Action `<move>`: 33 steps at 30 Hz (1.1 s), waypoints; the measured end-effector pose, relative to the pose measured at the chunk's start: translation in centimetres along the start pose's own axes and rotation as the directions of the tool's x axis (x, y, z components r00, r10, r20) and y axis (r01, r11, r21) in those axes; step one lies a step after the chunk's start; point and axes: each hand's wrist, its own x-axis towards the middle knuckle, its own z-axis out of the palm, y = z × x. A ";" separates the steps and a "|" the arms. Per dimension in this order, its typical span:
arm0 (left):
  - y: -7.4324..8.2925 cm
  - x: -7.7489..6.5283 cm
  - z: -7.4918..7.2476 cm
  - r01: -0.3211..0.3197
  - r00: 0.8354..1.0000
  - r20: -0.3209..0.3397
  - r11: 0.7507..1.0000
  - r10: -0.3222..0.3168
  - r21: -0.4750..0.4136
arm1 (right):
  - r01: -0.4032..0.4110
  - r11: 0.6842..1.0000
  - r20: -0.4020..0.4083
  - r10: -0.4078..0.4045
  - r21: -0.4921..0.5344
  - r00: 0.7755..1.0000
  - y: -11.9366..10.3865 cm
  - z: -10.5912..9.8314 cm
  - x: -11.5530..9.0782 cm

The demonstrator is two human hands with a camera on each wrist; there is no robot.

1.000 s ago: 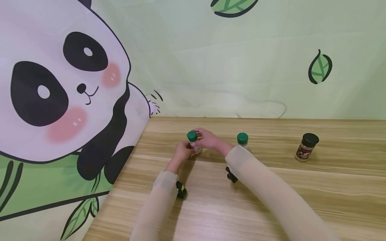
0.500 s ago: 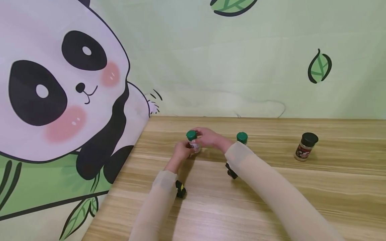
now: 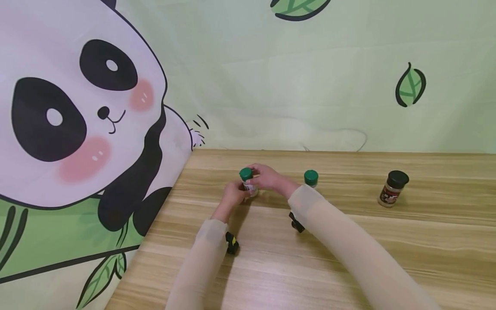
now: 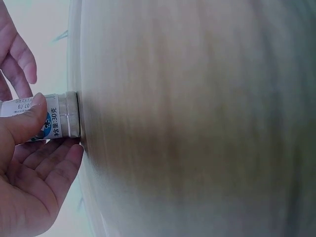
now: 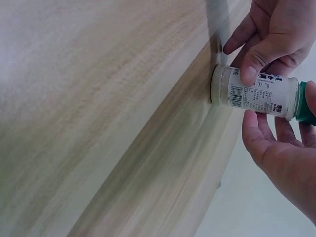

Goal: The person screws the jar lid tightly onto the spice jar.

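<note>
A clear spice jar with a green cap (image 3: pixel 246 173) and a white printed label (image 5: pixel 256 94) stands upright on the wooden table, near its back left part. My left hand (image 3: pixel 233 194) grips the jar's lower body, its thumb across the label in the left wrist view and its fingers (image 4: pixel 64 168) round the other side. At the top, my right hand (image 3: pixel 268 177) holds the green cap from the right; its thumb lies on the cap at the edge of the right wrist view. The hands hide much of the jar in the head view.
Behind my right forearm stands a second green-capped jar (image 3: pixel 311 177), its lower part hidden by the sleeve. Farther right is a black-lidded jar (image 3: pixel 392 189) with a dark red label. A panda-printed cloth (image 3: pixel 271 86) borders the table (image 3: pixel 271 258) at the back and left.
</note>
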 end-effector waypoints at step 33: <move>-0.1 0.1 0.1 -0.004 1.000 -0.004 1.000 0.004 -0.013 | 0.058 0.998 -0.161 -0.061 -0.020 0.985 0.4 1.4 -0.4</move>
